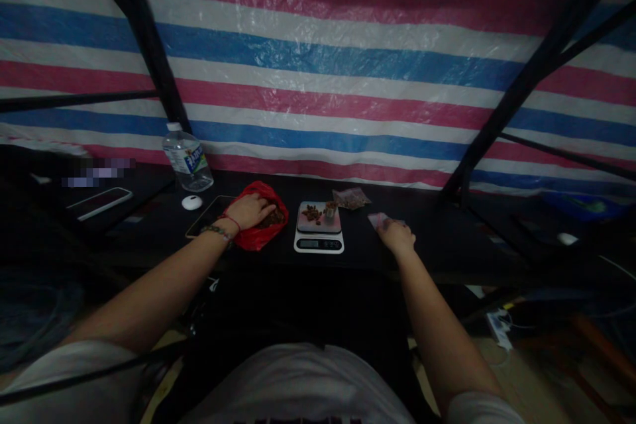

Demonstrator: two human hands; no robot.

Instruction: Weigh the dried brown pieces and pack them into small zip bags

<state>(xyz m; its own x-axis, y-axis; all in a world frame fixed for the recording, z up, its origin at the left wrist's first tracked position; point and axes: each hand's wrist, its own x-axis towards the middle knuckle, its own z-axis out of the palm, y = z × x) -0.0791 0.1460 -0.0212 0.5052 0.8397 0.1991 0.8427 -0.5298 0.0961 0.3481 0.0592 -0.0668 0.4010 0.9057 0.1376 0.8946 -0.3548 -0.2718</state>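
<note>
My left hand (251,210) lies over an open red plastic bag (258,238), its fingers stretched toward the brown pieces (275,216) inside. The fingertips are partly hidden there. My right hand (399,236) is closed on a small clear plastic bag (377,220), mostly covered by the fingers. Between the hands stands a white digital kitchen scale (318,245). On its plate are several loose brown pieces (312,214) and a small clear cup (330,211) with brown pieces at its top. Just behind the scale, to the right, lies a filled clear bag (352,198).
A clear plastic bottle (187,159) stands at the back left, with a white computer mouse (192,202) before it. A dark tablet-like device (201,225) lies beside the red bag. Farther left is a phone (102,202). Dark metal posts (163,73) flank the table.
</note>
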